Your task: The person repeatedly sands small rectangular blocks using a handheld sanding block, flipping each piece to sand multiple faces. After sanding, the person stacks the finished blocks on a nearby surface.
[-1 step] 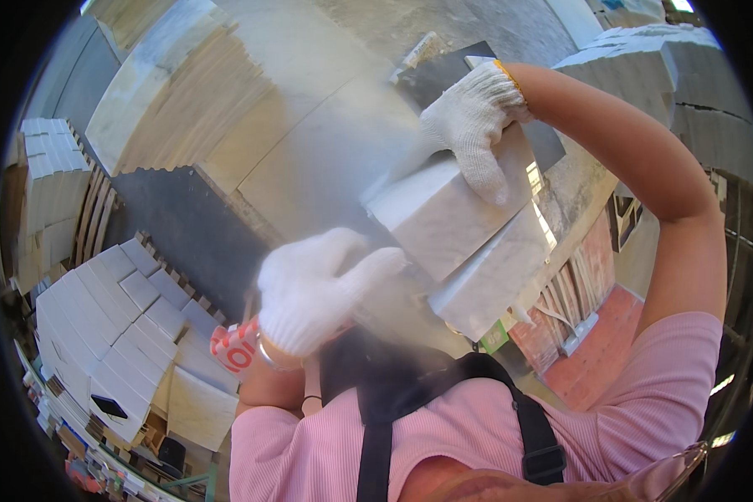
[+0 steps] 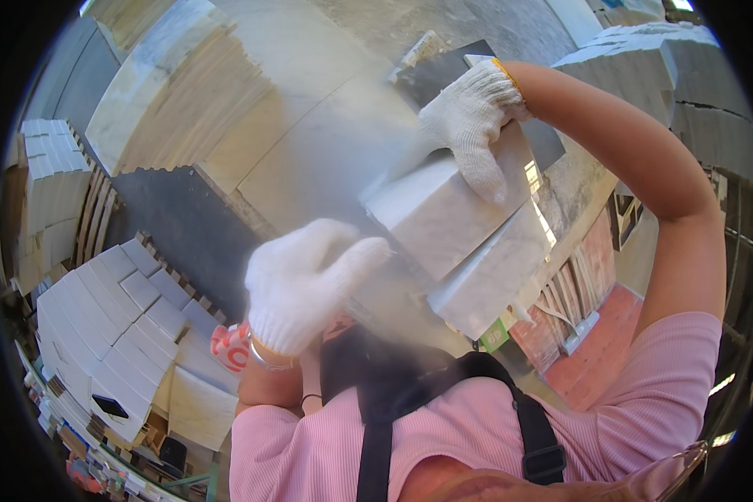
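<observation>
My right hand (image 2: pixel 470 125), in a white knit glove, grips a pale stone tile (image 2: pixel 464 217) at its far end. The thumb lies over the tile's broad face, and the other fingers bend around the far edge. Against it rests a second pale stone tile (image 2: pixel 498 272), on the near side. My left hand (image 2: pixel 305 284), also in a white glove, is apart from the tile, to its left. Its fingers are curled and the thumb points right; haze and the glove hide what it holds, if anything.
Whitish dust (image 2: pixel 343 176) hangs over the work surface. A dark slab (image 2: pixel 452 75) lies beyond the right hand. Stacks of pale tiles (image 2: pixel 117 326) stand at the left, and another tile stack (image 2: pixel 171 92) is at the far left. More slabs (image 2: pixel 644 71) stand at the far right.
My left hand has shifted a little to the left and slightly away from me, farther from the tile. The right hand and the tiles are nearly unchanged.
</observation>
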Demonstrator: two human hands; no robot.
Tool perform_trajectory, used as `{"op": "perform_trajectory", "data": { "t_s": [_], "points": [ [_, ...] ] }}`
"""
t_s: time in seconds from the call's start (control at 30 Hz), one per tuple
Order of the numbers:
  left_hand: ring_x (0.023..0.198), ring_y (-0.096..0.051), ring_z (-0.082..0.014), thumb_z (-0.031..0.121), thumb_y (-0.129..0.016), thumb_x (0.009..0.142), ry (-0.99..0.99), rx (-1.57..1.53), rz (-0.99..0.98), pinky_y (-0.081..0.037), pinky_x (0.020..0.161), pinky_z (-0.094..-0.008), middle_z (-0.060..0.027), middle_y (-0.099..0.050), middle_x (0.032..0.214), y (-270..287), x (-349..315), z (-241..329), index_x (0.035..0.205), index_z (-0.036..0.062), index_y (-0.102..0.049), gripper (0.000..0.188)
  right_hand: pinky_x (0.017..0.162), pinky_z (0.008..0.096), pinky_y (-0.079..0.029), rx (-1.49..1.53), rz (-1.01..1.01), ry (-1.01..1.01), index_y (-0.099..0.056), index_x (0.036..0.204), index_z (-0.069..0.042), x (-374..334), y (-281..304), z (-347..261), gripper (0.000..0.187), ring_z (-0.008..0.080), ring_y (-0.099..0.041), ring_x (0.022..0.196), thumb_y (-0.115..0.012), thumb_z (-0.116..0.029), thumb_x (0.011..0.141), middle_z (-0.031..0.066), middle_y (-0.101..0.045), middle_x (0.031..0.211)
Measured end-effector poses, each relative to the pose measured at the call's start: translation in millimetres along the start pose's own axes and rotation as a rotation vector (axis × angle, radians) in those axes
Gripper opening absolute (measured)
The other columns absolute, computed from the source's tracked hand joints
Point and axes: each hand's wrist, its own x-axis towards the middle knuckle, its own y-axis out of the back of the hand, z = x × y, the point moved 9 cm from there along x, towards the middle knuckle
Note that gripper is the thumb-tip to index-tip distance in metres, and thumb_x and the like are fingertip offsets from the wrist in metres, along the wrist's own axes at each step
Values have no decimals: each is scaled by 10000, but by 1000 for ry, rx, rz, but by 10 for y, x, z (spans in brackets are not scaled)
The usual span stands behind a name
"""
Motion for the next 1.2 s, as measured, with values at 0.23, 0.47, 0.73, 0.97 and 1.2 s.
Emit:
{"op": "perform_trajectory", "data": {
  "t_s": [0.23,0.47,0.73,0.97,1.2],
  "points": [
    [1398,-543,-307,468,-780,867,-384,-135,76,-409,1153,-391,-173,-553,1529,-159,127,170,1494,25,-533,806,942,370,-521,-431,205,126,-615,1450,-105,-138,46,-227,916,270,-648,1089,-880,-189,577,118,-693,1255],
    [1344,-567,-380,529,-743,872,-313,-252,-70,-421,1138,-426,-228,-596,1435,-452,339,115,1478,54,-538,797,822,378,-560,-370,335,-37,-731,1285,-77,-239,114,-144,801,284,-688,998,-912,-264,528,128,-698,1128],
    [1104,-639,-169,456,-724,918,-313,-297,-98,-489,1003,-320,-105,-690,1306,-473,369,117,1482,59,-560,709,770,350,-570,-606,603,-228,-789,1142,-57,-628,-32,-437,591,233,-732,874,-835,-498,752,131,-782,994],
    [915,-584,-107,393,-695,956,-218,-340,-80,-490,872,-271,-27,-720,1090,-525,335,113,1480,72,-566,629,765,298,-548,-270,1171,235,-798,1143,-58,-2011,-68,-801,454,138,-687,868,-775,-444,905,66,-789,990],
    [1243,-620,-221,365,-671,991,-338,-289,96,-457,1083,-345,-164,-666,1347,-209,172,61,1483,20,-544,613,1108,368,-440,-3,1415,271,-611,1430,-11,-2562,-1459,195,751,251,-606,1278,-750,-465,849,138,-670,1361]
  ]
}}
